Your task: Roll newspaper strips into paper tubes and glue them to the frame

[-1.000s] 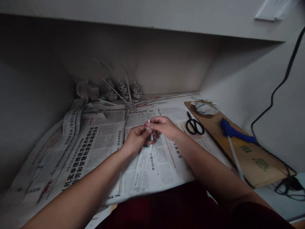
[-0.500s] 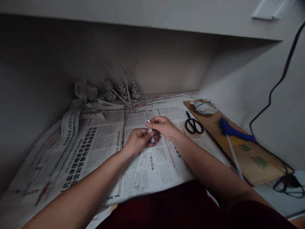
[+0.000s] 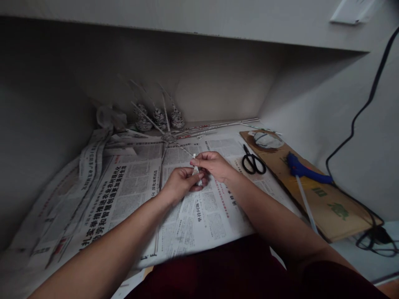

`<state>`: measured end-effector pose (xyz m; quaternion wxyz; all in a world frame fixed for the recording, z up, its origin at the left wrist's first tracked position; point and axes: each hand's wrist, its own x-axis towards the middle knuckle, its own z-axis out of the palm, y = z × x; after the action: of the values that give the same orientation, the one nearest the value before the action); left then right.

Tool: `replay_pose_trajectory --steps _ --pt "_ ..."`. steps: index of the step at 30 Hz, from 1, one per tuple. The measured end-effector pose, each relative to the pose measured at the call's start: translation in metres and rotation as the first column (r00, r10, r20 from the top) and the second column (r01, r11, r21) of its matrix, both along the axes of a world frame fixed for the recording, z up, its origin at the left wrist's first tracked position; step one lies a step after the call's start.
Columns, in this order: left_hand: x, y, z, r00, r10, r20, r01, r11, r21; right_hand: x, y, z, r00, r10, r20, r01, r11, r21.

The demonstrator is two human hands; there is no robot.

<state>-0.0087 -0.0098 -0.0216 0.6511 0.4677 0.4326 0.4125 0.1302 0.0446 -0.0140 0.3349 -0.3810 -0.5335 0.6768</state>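
Observation:
Between my two hands is a narrow newspaper strip (image 3: 195, 170), pinched at both ends and partly hidden by the fingers. My left hand (image 3: 183, 182) is closed on its lower part, thumb on top. The upper part is in the closed fingertips of my right hand (image 3: 212, 165). Just beyond the fingers, a thin rolled paper stick (image 3: 184, 150) runs back to a small woven paper piece (image 3: 169, 138) with several sticks radiating from it. Whether that stick joins the strip is hidden. Newspaper sheets (image 3: 137, 199) lie under both hands.
Black scissors (image 3: 254, 163) lie right of my hands. Beyond them, a cardboard sheet (image 3: 311, 199) bears a blue glue gun (image 3: 307, 170) and a round pale object (image 3: 268, 140). Three woven paper cones (image 3: 160, 118) stand at the back, near rolled sticks (image 3: 221, 123). Newspaper strips (image 3: 92, 155) lie left.
My right fingertips have shifted slightly on the strip, and its upper end shows a little more above them. Both hands otherwise stay in place.

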Motion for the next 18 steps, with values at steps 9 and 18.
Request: replay_pose_trajectory --steps 9,18 --pt "-0.0037 0.0004 0.0021 0.999 -0.028 0.019 0.028 0.999 0.019 0.0063 0.0004 0.0055 0.989 0.145 0.003 -0.146 0.989 0.02" --pt "-0.0031 -0.0001 0.0015 0.999 -0.04 -0.003 0.04 0.999 -0.001 0.0061 0.0037 0.0004 0.996 0.089 -0.001 -0.089 0.996 -0.005"
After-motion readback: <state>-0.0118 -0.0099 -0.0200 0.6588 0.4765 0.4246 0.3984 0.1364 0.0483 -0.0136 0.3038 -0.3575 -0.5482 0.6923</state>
